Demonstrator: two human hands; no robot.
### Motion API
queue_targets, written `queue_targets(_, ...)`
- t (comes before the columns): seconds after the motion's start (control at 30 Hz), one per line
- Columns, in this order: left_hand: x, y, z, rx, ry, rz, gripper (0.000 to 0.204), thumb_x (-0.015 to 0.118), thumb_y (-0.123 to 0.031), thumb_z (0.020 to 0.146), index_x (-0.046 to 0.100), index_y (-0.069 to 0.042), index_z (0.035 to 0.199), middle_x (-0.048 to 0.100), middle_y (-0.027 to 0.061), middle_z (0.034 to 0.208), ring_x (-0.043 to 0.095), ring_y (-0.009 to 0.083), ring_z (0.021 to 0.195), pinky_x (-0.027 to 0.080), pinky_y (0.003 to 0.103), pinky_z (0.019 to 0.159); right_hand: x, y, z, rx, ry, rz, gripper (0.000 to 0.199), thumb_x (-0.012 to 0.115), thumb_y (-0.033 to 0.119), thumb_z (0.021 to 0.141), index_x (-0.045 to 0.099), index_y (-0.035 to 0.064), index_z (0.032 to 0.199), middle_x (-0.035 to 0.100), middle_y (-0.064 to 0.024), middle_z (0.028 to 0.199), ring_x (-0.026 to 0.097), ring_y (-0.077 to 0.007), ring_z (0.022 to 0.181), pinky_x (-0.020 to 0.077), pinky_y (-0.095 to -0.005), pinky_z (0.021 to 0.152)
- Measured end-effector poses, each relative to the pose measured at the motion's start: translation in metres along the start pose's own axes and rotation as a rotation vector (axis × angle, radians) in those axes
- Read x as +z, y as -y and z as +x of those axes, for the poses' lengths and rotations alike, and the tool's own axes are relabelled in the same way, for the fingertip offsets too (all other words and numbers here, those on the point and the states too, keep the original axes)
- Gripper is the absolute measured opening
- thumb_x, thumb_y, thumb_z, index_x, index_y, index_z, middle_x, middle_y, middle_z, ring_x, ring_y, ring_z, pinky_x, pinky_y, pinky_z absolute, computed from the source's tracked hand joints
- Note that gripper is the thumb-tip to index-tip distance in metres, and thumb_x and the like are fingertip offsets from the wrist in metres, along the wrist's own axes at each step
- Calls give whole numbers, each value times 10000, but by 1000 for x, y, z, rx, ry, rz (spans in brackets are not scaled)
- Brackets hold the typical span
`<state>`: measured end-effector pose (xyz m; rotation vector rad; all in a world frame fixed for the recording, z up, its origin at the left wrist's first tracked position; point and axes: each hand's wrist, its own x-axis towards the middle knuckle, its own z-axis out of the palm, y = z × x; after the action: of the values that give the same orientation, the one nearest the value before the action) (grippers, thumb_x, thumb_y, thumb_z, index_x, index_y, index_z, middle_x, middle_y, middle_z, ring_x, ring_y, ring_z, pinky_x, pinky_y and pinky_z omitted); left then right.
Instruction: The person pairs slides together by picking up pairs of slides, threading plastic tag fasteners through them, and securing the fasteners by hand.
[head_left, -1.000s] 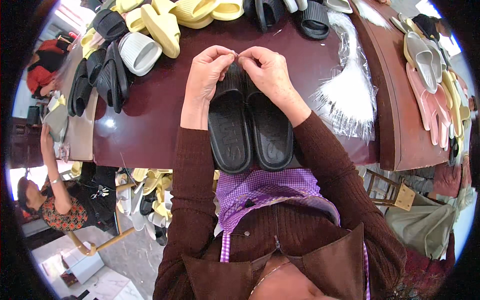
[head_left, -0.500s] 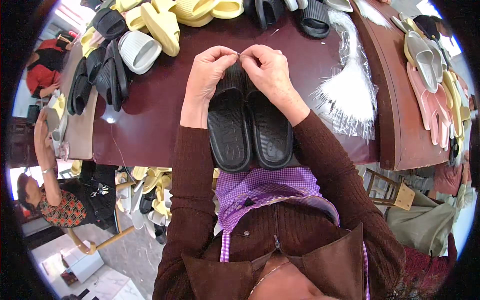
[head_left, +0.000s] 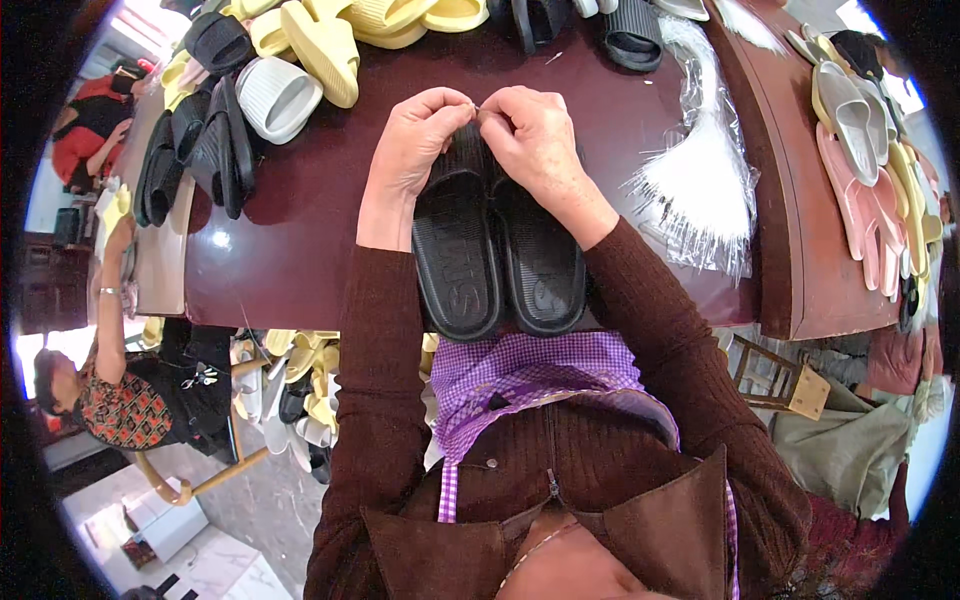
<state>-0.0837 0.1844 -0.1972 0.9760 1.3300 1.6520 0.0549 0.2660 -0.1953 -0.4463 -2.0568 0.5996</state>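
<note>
A pair of black slide slippers (head_left: 457, 262) lies side by side at the table's near edge, heels toward me. Above their straps my left hand (head_left: 418, 140) and my right hand (head_left: 537, 140) meet, thumbs and forefingers pinched close together. Something small and dark shows between the fingertips, too tiny to name. Both wrists rest over or just beside the slippers, partly covering the straps and toe ends. To the right of my right hand, a fan of thin white plastic strands (head_left: 697, 190) spills out of a clear bag.
Yellow slippers (head_left: 322, 55), a light grey slipper (head_left: 279, 100) and black slippers (head_left: 222, 150) line the far and left table sides. A raised wooden ledge (head_left: 800, 200) on the right carries pink slippers (head_left: 862, 210). A co-worker (head_left: 125, 400) sits at the left.
My hands stay pinched together, almost in place. The co-worker at the left has moved a raised arm and now holds something yellow; another person in red has shifted.
</note>
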Motion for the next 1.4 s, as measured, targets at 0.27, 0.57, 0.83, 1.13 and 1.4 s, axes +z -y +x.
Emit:
queue_targets(0.27,-1,3,1,-34,54,-6,73,626,-85,853,669,-43,895,614,-33,735,471,23,576,370,173,527,0,-5,5,-61,8,-5,49,620,94,766,624,53,741,625,-72,716,613,-254,713,424,-366,710)
queue_targets(0.57,-15,4,-4,24,-193,-98,168,600,-77,866,657,-1,1005,658,36,850,533,59,602,429,194,547,-54,40,-18,150,62,122,118,664,107,806,646,-4,840,645,-137,736,642,-281,681,507,-352,623)
queue_targets(0.83,-17,3,5,98,-433,144,348,613,-174,838,614,29,1121,664,91,968,610,144,755,482,246,669,-47,44,-53,360,465,-268,445,687,412,771,649,-31,792,635,-237,762,641,-380,752,516,-431,664)
queue_targets(1.13,-40,29,6,122,-513,96,281,579,-104,849,596,22,1099,631,77,926,569,135,761,469,242,667,-54,24,-50,287,242,-355,317,582,275,752,641,-29,681,643,-212,688,648,-359,637,531,-449,636)
queue_targets(1.4,-60,28,-1,50,-589,-68,415,533,-90,821,532,74,1203,620,204,1051,613,279,914,500,350,793,-218,25,15,366,140,-619,301,587,286,777,655,-6,808,628,-234,769,638,-356,715,501,-435,645)
